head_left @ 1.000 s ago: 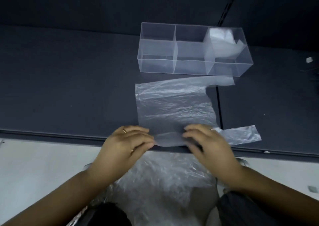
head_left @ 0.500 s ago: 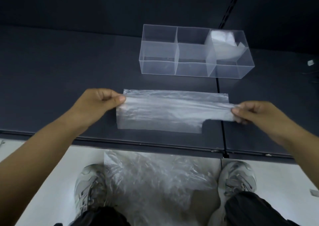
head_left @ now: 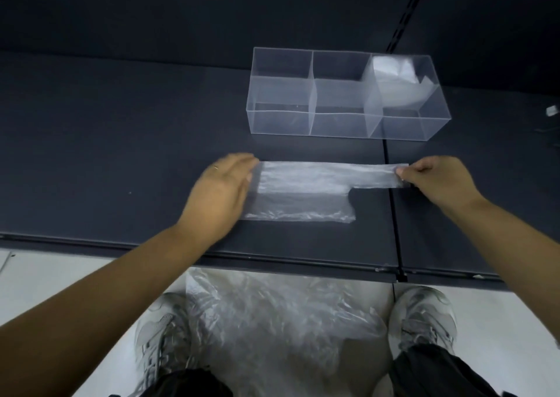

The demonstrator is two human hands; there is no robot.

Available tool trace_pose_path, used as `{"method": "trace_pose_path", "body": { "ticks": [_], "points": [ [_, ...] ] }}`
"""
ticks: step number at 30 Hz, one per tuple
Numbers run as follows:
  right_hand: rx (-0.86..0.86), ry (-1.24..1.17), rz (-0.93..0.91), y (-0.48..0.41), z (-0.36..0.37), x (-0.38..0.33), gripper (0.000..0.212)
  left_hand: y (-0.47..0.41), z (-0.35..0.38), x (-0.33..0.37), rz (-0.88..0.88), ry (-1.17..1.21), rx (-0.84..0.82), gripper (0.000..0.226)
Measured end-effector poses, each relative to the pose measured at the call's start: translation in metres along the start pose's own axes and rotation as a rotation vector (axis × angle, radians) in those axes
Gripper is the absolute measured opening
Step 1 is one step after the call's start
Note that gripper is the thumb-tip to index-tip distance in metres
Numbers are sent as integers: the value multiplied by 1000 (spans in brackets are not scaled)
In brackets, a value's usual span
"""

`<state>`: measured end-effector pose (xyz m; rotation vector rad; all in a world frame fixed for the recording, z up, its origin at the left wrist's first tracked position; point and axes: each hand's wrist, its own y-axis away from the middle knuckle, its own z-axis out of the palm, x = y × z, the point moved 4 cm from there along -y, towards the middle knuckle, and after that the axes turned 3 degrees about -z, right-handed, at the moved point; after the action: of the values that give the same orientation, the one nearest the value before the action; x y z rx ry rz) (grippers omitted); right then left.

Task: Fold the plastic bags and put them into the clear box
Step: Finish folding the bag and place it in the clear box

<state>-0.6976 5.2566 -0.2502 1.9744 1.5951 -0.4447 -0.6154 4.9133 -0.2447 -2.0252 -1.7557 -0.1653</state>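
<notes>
A clear plastic bag [head_left: 306, 190] lies folded lengthwise on the dark table, its handle strip reaching right. My left hand [head_left: 222, 195] lies flat with straight fingers on the bag's left end; it looks blurred. My right hand [head_left: 436, 180] pinches the tip of the handle strip at the right end. Behind the bag stands the clear box [head_left: 342, 122] with three compartments in a row. A folded bag [head_left: 394, 78] sits in the right compartment; the other two hold nothing.
The dark table [head_left: 121, 142] ends at a front edge near me, with a seam running back on the right. A heap of loose plastic bags [head_left: 278, 321] lies on the pale floor between my shoes. A small white object [head_left: 553, 110] sits at the far right.
The bag went from spread flat to folded in half and lifted, and now lies on the table. My left hand let go of its pinch and flattened onto the left end.
</notes>
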Motion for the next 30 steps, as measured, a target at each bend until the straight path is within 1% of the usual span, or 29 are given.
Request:
{"method": "trace_pose_path", "body": {
  "ticks": [1,2,3,4,5,6,8,9,11,13,15,18,23,26,28,29,30],
  "points": [
    [74,82,-16,5,-1,-8,23,5,10,4,34,-42,-103,37],
    [177,147,-82,11,0,-22,25,10,18,4,39,-87,-188,44],
    [273,176,-195,22,4,-41,25,14,25,0,22,-134,-250,52],
    [313,164,-334,36,15,-64,25,16,30,-5,-3,-178,-290,61],
    [265,121,-471,52,32,-89,27,18,34,-9,-23,-219,-313,69],
    [140,52,-587,69,54,-112,32,19,36,-12,-33,-254,-326,73],
    [-164,-53,-704,97,101,-150,44,19,38,-13,-25,-307,-354,72],
    [-243,-57,-730,107,121,-162,48,19,37,-12,-13,-336,-374,68],
    [-282,19,-721,109,148,-169,54,19,36,-10,-2,-374,-388,65],
    [-258,183,-660,96,159,-155,60,19,35,-10,-27,-355,-391,69],
    [-215,383,-645,82,157,-130,64,19,37,-12,-40,-332,-396,79],
    [-171,532,-622,64,138,-87,69,19,37,-15,-43,-357,-407,94],
    [-58,575,-491,38,87,-28,68,21,33,-20,-73,-384,-428,104],
    [27,606,-459,36,66,-19,65,20,26,-16,-82,-390,-429,110],
    [100,529,-536,45,53,-24,62,18,20,-7,-53,-348,-376,108],
    [107,444,-607,53,48,-29,59,18,17,2,-9,-304,-333,104],
    [75,354,-682,62,45,-34,52,18,16,12,51,-244,-306,98]
  ]
}}
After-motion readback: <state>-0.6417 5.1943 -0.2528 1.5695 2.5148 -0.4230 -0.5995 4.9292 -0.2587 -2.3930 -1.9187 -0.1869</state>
